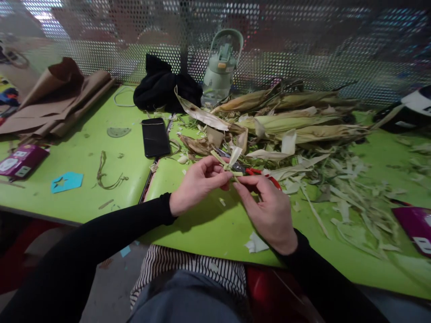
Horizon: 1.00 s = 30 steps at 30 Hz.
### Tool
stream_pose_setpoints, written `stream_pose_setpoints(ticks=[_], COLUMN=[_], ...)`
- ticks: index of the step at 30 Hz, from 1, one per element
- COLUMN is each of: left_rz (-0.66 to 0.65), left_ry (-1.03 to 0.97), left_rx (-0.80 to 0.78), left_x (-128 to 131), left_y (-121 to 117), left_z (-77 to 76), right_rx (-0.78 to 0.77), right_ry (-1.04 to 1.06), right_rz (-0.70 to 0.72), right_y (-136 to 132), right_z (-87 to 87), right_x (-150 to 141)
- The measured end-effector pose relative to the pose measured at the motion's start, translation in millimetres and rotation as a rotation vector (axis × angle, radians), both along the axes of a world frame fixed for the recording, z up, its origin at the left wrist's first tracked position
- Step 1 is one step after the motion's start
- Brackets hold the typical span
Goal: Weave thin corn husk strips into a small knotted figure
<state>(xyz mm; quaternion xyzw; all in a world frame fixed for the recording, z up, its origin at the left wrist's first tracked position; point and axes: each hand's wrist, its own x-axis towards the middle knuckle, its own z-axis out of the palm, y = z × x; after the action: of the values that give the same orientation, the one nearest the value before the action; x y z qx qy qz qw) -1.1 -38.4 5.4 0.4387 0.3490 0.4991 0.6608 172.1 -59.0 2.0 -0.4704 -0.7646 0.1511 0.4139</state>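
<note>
Between my two hands, just above the green table, is a small piece made of folded pale corn husk strips [235,157], its ends sticking out several ways. My left hand [203,180] pinches it from the left with thumb and forefinger. From the other side my right hand [267,205] pinches the short strip that points right. Red-handled scissors [274,181] lie on the table behind my right hand, partly hidden by it and the husk. Past them spreads a pile of dried corn husks [303,123], with shredded husk strips [363,202] to the right.
A black phone [155,137] lies at the left beside a table seam. Behind stand a pale green bottle [220,67] and a black cloth bundle [166,87]. Brown paper [63,101], a blue tag [66,182] and purple packs [23,161] lie farther out. A perforated metal screen [286,45] bounds the back.
</note>
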Motion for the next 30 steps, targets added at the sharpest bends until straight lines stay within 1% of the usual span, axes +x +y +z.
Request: stream_pose_setpoints(ticks=[2, 4, 5, 7, 9, 11, 13, 15, 18, 21, 23, 25, 27, 28, 30], left_rz=[0.016, 0.03, 0.026, -0.008, -0.073, -0.156, -0.235, -0.279, -0.3, -0.302, -0.287, -0.276, -0.272, -0.272, -0.268], left_ry=[0.01, 0.041, 0.068, 0.139, 0.206, 0.242, 0.231, 0.188, 0.108, 0.036, 0.005, -0.011, -0.014, -0.018, -0.038], left_rx=[0.014, 0.031, 0.039, 0.054, 0.077, 0.1, 0.102, 0.08, 0.031, 0.002, 0.0, -0.002, -0.01, -0.02, -0.057], left_x=[1.4, 2.1, 1.9, 0.4, -2.3, -4.9, -6.7, -7.4, -7.0, -6.2, -5.9, -5.6, -4.8, -4.2, -2.6], left_y=[0.0, -0.1, -0.1, 0.0, 0.0, -0.1, -0.2, -0.6, -1.9, -4.1, -5.3, -5.8, -6.0, -6.3, -7.4], left_z=[-2.2, -3.0, -2.9, -1.8, -0.5, 0.2, 0.0, -0.4, 0.3, 2.8, 4.4, 5.1, 4.7, 4.2, 3.2], right_rx=[0.218, 0.37, 0.418, 0.455, 0.447, 0.395, 0.288, 0.155, 0.029, -0.012, -0.056, -0.118, -0.121, -0.082, 0.066], right_ry=[-0.157, -0.252, -0.279, -0.297, -0.266, -0.21, -0.13, -0.033, 0.146, 0.284, 0.306, 0.28, 0.221, 0.195, 0.148], right_rz=[-0.01, 0.037, 0.067, 0.121, 0.147, 0.138, 0.105, 0.066, 0.023, -0.034, -0.075, -0.085, -0.056, -0.039, -0.024], right_y=[-2.9, -4.7, -5.0, -4.4, -2.6, -0.3, 1.5, 2.3, 2.1, 2.9, 4.7, 6.8, 8.1, 8.3, 8.0], right_z=[-0.9, -0.9, -0.4, 1.8, 4.4, 6.1, 5.4, 1.9, -5.5, -8.7, -7.5, -5.7, -4.6, -4.5, -4.1], right_x=[-0.6, -0.7, -0.5, 0.5, 2.0, 3.7, 5.3, 6.4, 6.6, 6.5, 7.4, 9.0, 10.6, 11.0, 10.7])
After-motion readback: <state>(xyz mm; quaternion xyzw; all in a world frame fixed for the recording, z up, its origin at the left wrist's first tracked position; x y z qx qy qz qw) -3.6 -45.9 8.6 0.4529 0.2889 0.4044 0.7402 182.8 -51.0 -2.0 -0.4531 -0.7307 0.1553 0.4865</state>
